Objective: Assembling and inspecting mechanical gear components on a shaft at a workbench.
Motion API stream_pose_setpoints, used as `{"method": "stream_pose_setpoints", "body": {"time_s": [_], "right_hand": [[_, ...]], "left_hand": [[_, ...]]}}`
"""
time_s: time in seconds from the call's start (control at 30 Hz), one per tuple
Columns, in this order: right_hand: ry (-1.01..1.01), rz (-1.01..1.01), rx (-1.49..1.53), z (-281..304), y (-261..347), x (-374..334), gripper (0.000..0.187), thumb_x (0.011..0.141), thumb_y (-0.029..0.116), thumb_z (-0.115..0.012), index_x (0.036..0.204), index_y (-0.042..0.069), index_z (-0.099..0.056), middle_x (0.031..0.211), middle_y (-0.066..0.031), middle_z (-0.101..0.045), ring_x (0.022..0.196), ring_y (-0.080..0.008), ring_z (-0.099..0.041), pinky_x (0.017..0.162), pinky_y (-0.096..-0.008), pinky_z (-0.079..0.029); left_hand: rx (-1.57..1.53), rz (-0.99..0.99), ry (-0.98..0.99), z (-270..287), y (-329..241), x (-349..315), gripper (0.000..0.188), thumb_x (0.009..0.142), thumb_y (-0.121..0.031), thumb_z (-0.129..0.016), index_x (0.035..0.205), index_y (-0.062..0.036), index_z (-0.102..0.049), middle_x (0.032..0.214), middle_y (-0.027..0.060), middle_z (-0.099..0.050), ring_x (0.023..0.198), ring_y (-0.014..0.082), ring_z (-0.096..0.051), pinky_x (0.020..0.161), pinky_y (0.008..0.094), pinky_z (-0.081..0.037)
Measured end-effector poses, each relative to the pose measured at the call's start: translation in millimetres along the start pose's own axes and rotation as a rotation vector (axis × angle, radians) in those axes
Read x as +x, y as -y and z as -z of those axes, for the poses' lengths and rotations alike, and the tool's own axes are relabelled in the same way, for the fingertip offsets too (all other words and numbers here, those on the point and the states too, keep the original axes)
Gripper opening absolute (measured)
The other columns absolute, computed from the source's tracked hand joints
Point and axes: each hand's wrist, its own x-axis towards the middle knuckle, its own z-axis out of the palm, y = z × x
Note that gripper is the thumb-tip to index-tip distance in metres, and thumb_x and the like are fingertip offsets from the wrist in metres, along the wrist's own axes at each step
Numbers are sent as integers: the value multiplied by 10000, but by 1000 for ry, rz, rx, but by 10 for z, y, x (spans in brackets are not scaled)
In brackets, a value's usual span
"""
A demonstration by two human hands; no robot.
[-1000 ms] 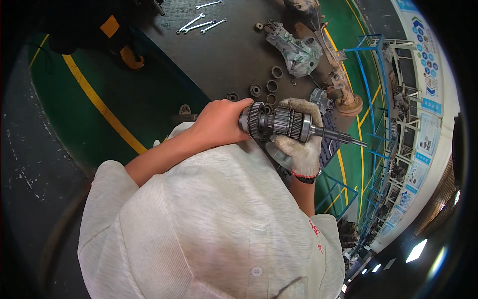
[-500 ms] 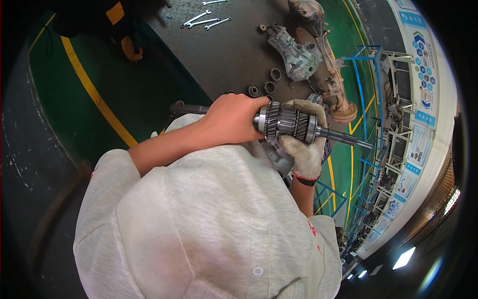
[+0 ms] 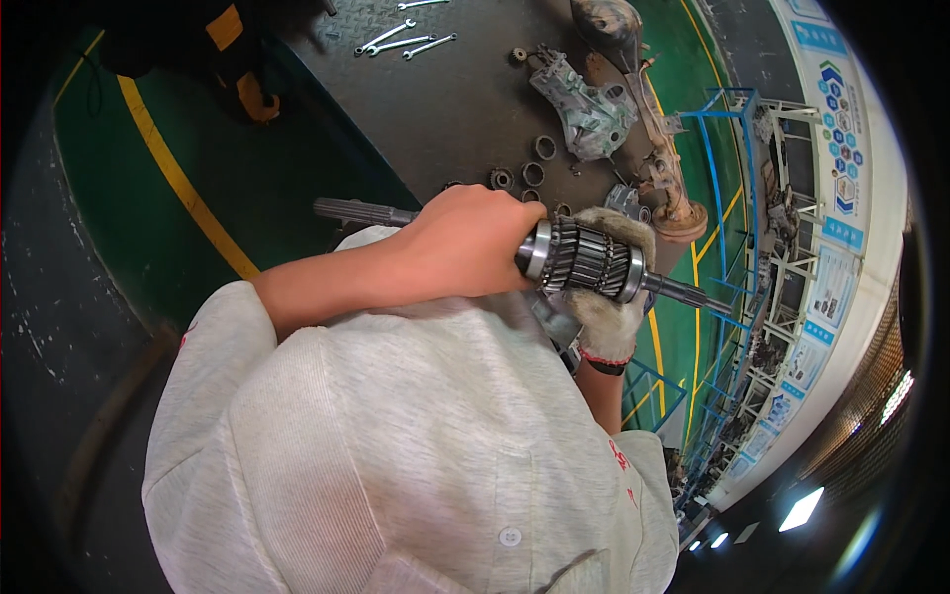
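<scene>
A metal gearbox shaft [image 3: 594, 261] carrying several toothed gears lies across in front of my body, its thin end pointing right and a little toward me. My bare left hand [image 3: 473, 241] is closed round it just left of the gears, and the splined end [image 3: 358, 211] sticks out beyond this fist. Below and behind the gears, my right hand [image 3: 607, 322] in a pale knitted glove cradles the shaft, thumb on the near side and fingers on the far side. The gears cover part of that palm.
On the dark metal table [image 3: 455, 109] are several ring gears [image 3: 544, 148], a gearbox housing [image 3: 586, 107] and several wrenches [image 3: 394, 44]. A rusty axle [image 3: 665, 163] stands at its right side. Blue frames [image 3: 714, 178] line the right. A person's dark-clothed legs [image 3: 223, 59] show at top left.
The shaft has tilted a little, its thin end lower, and its gears have shifted right and toward me. More of the splined end shows at left. Both hands keep their hold.
</scene>
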Motion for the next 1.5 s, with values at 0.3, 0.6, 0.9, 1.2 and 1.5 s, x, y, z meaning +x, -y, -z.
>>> {"method": "stream_pose_setpoints", "body": {"time_s": [0.3,0.6,0.9,1.2,1.5], "right_hand": [[-21,89,130,115,-32,74,828,771,282,-949,1435,17,-533,1377,-214,-623,1245,-371,-661,1076,-487,-560],[-64,38,108,137,-16,85,855,667,276,-1005,1353,15,-565,1328,-182,-646,1225,-292,-658,1060,-427,-549],[-20,90,114,168,96,104,829,631,240,-998,1311,-5,-592,1293,-184,-652,1226,-292,-639,1080,-430,-517],[-207,114,234,258,190,-5,841,641,329,-1010,1298,6,-596,1277,-196,-637,1136,-322,-677,951,-424,-607],[-149,109,291,319,64,-38,898,639,403,-1023,1317,9,-585,1259,-198,-643,1101,-314,-687,928,-416,-606]], "left_hand": [[-50,-53,42,101,-120,56,507,776,-259,-820,1179,-28,-615,871,229,-746,856,448,-726,776,523,-573],[-144,30,79,49,-93,58,507,746,-253,-804,1152,-20,-607,873,247,-737,854,456,-719,757,510,-564],[-114,28,70,71,-222,85,494,717,-271,-814,1098,-20,-625,879,236,-742,855,452,-719,748,496,-562],[-153,61,67,25,-194,29,464,704,-212,-837,1100,-31,-675,872,172,-764,812,378,-746,747,420,-566],[-158,73,142,-49,-241,1,536,711,-275,-800,1159,-8,-675,941,249,-754,927,443,-730,829,491,-573]]}}
